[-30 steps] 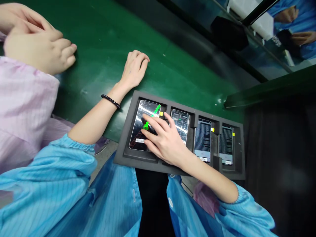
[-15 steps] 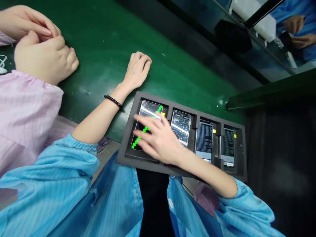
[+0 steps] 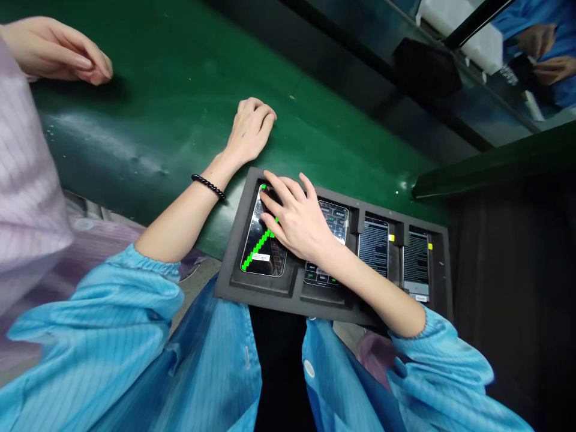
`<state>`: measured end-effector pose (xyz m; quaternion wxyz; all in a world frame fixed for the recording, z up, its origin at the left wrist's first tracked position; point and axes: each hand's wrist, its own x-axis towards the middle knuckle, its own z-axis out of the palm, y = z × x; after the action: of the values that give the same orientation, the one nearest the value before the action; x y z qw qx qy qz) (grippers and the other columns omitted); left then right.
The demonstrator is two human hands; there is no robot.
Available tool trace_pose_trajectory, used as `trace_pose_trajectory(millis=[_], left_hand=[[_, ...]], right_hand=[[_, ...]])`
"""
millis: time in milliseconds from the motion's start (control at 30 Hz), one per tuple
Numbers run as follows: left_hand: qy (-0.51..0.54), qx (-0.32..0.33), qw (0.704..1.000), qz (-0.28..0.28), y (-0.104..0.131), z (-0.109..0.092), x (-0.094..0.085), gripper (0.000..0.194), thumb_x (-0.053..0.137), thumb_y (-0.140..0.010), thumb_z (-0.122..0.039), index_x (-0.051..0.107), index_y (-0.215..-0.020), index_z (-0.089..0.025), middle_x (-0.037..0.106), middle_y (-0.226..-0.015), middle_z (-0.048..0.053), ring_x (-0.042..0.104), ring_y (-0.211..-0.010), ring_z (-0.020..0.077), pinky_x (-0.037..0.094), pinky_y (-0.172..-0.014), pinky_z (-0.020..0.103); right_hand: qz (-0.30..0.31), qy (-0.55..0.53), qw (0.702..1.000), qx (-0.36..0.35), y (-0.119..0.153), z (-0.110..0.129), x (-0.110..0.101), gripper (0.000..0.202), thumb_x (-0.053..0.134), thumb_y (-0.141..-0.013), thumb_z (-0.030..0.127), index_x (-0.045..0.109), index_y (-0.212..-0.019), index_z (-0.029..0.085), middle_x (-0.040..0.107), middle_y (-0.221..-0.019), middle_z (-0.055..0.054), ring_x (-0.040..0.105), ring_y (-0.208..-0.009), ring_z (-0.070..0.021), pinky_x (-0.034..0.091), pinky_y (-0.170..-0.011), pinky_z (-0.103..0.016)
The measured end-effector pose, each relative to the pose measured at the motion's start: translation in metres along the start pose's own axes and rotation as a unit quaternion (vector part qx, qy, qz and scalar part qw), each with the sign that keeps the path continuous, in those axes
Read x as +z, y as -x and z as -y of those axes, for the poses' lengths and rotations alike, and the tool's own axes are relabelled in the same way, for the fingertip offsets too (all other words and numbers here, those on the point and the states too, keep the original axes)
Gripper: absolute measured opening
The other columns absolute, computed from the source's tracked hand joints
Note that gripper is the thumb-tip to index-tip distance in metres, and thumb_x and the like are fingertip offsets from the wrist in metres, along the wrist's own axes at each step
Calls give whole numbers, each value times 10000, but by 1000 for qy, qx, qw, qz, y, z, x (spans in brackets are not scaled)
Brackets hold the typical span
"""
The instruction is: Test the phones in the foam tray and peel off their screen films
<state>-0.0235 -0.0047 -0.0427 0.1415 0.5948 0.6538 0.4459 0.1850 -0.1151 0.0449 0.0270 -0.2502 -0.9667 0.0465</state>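
My right hand (image 3: 301,222) lies over the leftmost smartphone (image 3: 254,240) with its fingers spread. A fingertip is at that phone's top left corner, beside a small green mark; whether it touches the glass I cannot tell. A jagged green diagonal runs up the dark screen from the bottom left and goes under my hand. My wrist partly covers a second smartphone (image 3: 333,219) showing a grid of buttons. My left hand (image 3: 249,132) rests on the green table beyond the tray, its fingers loosely curled in, with no object visible in it.
The black foam tray (image 3: 261,297) also holds a third phone (image 3: 374,246) and a fourth phone (image 3: 416,261) with lines of text. Another person's hand (image 3: 67,54) is at the upper left, over the green table (image 3: 180,60). A person in blue (image 3: 544,54) appears at the upper right.
My right hand has moved up and right, from the phone's middle to its top edge. A green mark now shows at the top left corner. The neighbour's nearer hand has left view.
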Motion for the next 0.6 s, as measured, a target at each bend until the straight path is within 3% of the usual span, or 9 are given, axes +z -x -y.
trace_pose_trajectory(millis=[133,367,600], left_hand=[[3,-6,1000,11,1,-2,-2,293,382,-940,-479,647,-922,-356,620,-1205,67,481,-1255,301,346,-1179,521],[-39,-27,997,65,-4,2,-1,313,339,-987,-425,599,-1078,-277,553,-1219,13,347,-1218,182,246,-1177,439],[-23,-12,997,70,-1,1,-5,532,223,-976,-657,596,-1074,-291,564,-1181,17,329,-1221,200,218,-1148,438]], right_hand=[[-23,15,999,-29,23,6,-2,418,392,-1073,338,709,-1234,119,491,-1577,-170,511,-1379,-312,330,-1213,-619],[-46,5,998,-42,61,21,-5,370,436,-1058,307,736,-1157,115,578,-1499,-168,559,-1315,-279,362,-1201,-578],[-33,-35,998,-28,100,43,-10,328,470,-1033,269,740,-1138,116,618,-1461,-152,591,-1266,-259,381,-1194,-563]])
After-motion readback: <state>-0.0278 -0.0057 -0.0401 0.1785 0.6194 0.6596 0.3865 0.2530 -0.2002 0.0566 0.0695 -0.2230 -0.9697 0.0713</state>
